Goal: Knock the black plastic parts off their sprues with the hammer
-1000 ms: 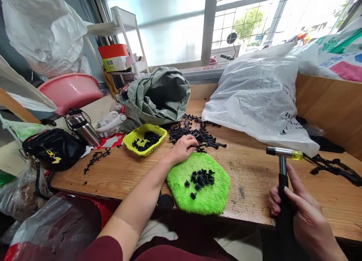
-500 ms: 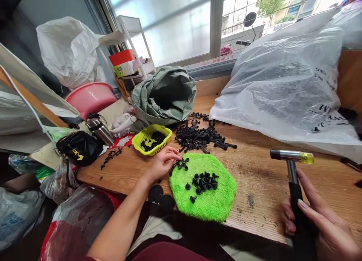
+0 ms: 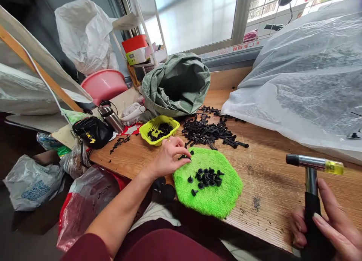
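My left hand (image 3: 169, 156) rests at the left edge of a bright green fuzzy cloth (image 3: 209, 195), its fingers pinched on a small black plastic part (image 3: 187, 155). A cluster of small black clips (image 3: 207, 177) lies in the middle of the cloth. Behind it, a heap of black plastic parts (image 3: 210, 132) is spread on the wooden table (image 3: 271, 181). My right hand (image 3: 328, 225) grips the black handle of a small hammer (image 3: 312, 170) held upright at the right, its head carrying a yellow tip.
A yellow basket (image 3: 160, 129) with black parts stands left of the heap. A green sack (image 3: 177, 85), a large clear plastic bag (image 3: 299, 83), a steel flask (image 3: 111, 117), a black pouch (image 3: 92, 132) and a pink basin (image 3: 103, 84) ring the table. Bags lie on the floor at left.
My left hand drew back from the heap to the cloth's edge with a black part. The view turned left, so the hammer now sits further right and lower.
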A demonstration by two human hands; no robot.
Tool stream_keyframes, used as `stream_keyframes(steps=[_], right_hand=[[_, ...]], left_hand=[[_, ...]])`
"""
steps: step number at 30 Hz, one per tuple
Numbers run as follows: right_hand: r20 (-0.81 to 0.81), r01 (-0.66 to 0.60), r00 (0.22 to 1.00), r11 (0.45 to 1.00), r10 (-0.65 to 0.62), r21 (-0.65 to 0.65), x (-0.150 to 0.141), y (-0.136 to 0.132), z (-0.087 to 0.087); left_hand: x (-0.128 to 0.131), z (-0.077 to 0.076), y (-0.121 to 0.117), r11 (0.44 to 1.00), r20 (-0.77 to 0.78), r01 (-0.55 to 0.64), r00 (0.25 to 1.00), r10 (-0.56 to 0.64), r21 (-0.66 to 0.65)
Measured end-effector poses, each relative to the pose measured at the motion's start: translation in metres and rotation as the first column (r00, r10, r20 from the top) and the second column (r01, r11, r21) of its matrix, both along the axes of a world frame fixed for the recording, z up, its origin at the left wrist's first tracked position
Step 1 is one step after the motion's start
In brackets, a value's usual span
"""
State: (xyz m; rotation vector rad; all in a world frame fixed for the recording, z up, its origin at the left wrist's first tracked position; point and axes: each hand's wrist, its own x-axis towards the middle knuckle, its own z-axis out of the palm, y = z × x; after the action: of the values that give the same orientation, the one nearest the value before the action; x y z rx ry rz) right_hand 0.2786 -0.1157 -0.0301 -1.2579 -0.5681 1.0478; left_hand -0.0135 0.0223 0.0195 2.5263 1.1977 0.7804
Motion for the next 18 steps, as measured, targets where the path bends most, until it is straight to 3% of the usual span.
stream_keyframes(steps=[3, 8, 15, 18], right_hand=[[-0.02, -0.004, 1.0, 1.0, 0.004, 0.002, 0.001, 0.0, -0.001], [0.005, -0.002, 1.0, 1.0, 0.002, 0.007, 0.001, -0.003, -0.001], [-0.016, 0.012, 1.0, 1.0, -0.011, 0.027, 0.007, -0.001, -0.013], [-0.029, 0.017, 0.999, 1.0, -0.017, 0.006, 0.014, 0.001, -0.022]], left_hand=[[0.007, 0.0, -0.008, 0.977, -0.077, 0.182, 0.979, -0.19, -0.11], [0.011, -0.008, -0.009, 0.97, -0.067, 0.205, 0.974, -0.215, -0.134], [0.016, -0.002, 0.005, 0.984, -0.087, 0.091, 0.991, -0.105, -0.156], [0.017, -0.007, 0.013, 0.986, 0.04, -0.06, 0.997, 0.067, -0.159]])
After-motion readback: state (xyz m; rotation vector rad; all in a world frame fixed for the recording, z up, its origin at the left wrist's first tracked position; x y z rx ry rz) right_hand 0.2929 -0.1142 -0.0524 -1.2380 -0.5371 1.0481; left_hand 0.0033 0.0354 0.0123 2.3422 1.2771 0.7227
